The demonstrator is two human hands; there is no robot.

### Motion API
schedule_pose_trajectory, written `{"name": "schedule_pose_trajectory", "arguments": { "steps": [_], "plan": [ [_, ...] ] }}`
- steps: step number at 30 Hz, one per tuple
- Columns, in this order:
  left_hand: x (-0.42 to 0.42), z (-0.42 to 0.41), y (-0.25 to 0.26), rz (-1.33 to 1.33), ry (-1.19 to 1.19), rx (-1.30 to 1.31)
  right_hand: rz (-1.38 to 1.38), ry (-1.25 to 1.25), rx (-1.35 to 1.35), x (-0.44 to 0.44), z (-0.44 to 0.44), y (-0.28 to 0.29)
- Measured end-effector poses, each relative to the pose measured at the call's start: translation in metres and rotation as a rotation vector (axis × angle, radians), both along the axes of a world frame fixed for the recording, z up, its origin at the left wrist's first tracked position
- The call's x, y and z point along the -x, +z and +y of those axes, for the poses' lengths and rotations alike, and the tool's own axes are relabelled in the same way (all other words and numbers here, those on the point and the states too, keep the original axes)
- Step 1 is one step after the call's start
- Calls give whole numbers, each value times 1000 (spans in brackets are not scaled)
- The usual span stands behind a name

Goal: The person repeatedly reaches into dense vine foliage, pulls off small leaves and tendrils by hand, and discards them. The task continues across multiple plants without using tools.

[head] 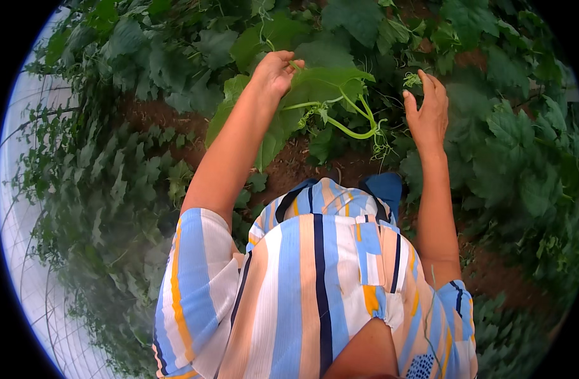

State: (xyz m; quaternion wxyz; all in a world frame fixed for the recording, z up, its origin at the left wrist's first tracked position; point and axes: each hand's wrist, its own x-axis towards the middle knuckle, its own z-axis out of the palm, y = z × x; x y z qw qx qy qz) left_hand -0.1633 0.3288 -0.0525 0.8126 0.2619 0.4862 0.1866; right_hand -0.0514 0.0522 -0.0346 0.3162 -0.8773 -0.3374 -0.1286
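My left hand is raised at upper centre, its fingers closed on a green stem of a climbing vine. A broad lobed leaf spreads just right of it, over pale green vine stems that bend and carry curly tendrils. To the right, my right hand is held up with thumb and forefinger curved apart. A small bunch of coiled tendrils shows at its fingertips; whether the fingers touch it I cannot tell.
Dense leafy vines stand on the left and more foliage on the right. Brown soil shows between them. Pale sheeting with a grid of lines curves along the far left. A thin green string hangs over the striped shirt.
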Motion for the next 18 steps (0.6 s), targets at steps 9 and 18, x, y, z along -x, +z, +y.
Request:
{"name": "schedule_pose_trajectory", "arguments": {
  "steps": [9,18],
  "plan": [
    [-22,-13,-29,-165,95,238,115,404,71,51,26,31],
    [-19,-41,-16,-38,118,54,310,484,255,38,37,4]
  ]
}}
